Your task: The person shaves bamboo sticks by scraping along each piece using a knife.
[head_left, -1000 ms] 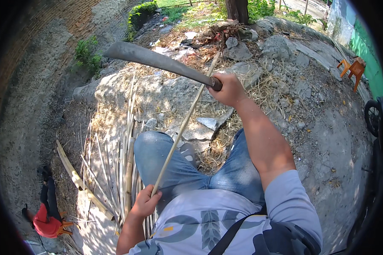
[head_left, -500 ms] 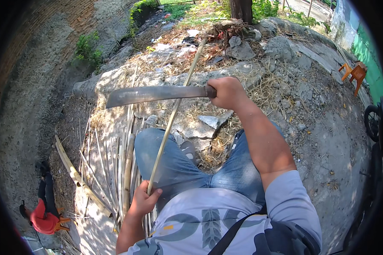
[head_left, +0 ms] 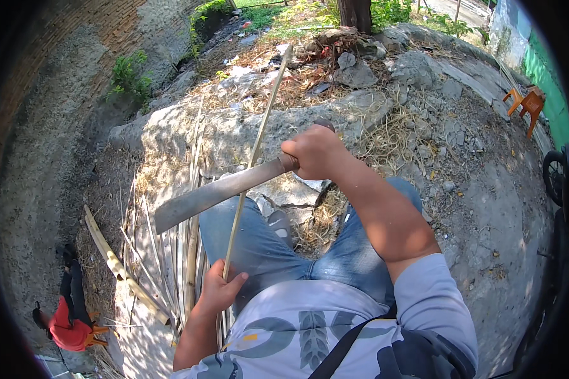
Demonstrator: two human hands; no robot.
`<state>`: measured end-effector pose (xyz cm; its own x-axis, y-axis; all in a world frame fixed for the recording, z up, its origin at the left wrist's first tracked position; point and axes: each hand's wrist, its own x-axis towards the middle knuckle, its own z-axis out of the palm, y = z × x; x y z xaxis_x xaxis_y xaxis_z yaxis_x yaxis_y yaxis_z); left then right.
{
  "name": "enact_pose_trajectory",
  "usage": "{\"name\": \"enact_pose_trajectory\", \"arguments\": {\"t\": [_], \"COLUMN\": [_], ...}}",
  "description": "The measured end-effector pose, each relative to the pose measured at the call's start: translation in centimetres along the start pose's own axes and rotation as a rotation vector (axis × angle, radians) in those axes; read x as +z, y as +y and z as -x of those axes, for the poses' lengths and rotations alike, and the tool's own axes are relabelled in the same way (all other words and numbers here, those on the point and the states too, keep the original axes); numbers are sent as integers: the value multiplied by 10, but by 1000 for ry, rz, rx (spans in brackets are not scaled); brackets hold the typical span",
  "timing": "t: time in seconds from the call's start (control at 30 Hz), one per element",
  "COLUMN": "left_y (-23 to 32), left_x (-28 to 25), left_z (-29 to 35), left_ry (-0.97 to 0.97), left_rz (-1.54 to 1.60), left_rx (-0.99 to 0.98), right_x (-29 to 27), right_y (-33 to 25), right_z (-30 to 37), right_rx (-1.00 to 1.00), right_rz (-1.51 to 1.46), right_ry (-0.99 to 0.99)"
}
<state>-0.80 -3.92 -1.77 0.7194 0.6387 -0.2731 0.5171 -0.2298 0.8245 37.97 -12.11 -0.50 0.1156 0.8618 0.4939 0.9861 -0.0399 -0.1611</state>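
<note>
My right hand (head_left: 316, 151) is closed round the handle of a machete (head_left: 218, 196). Its broad, dull grey blade slants down to the left and crosses in front of a long thin bamboo strip (head_left: 264, 120); whether the edge touches the strip cannot be made out. The strip's lower end is gripped by my left hand (head_left: 220, 287), beside my left thigh. From there it rises tilted away from me, its frayed far end over the littered ground. Left of my leg lie several split bamboo strips (head_left: 189, 252) in a loose bundle.
Thicker bamboo pieces (head_left: 117, 265) lie further left. A person in a red top (head_left: 68, 325) is at the lower left. Broken concrete (head_left: 357, 76) and a tree trunk (head_left: 356, 16) stand ahead. At right are an orange chair (head_left: 531, 107) and a dark wheel (head_left: 553, 177).
The machete has come down and nearer to me along the strip, its tip now lower than the handle. The strip's far end has shifted slightly left and up.
</note>
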Motion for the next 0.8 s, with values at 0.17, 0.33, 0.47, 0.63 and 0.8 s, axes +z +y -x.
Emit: {"name": "enact_pose_trajectory", "arguments": {"t": [0.17, 0.33, 0.47, 0.63, 0.8], "left_y": [-11, -23, -25, -19, -2], "left_x": [-3, -6, -6, -1, 4], "left_z": [10, 18, 17, 8, 2], "left_ry": [-6, -14, -29, -54, -66], "left_rz": [-16, -93, -83, 41, -3], "left_rx": [11, -49, -59, 1, 49], "right_x": [-11, -10, -9, -8, -15], "right_y": [16, 63, 72, 46, 20], "right_z": [2, 15, 22, 13, 5], "right_rx": [85, 767, 784, 440, 150], "right_rz": [20, -268, -286, -247, -87], "right_ry": [-86, -26, 5, 51, -58]}}
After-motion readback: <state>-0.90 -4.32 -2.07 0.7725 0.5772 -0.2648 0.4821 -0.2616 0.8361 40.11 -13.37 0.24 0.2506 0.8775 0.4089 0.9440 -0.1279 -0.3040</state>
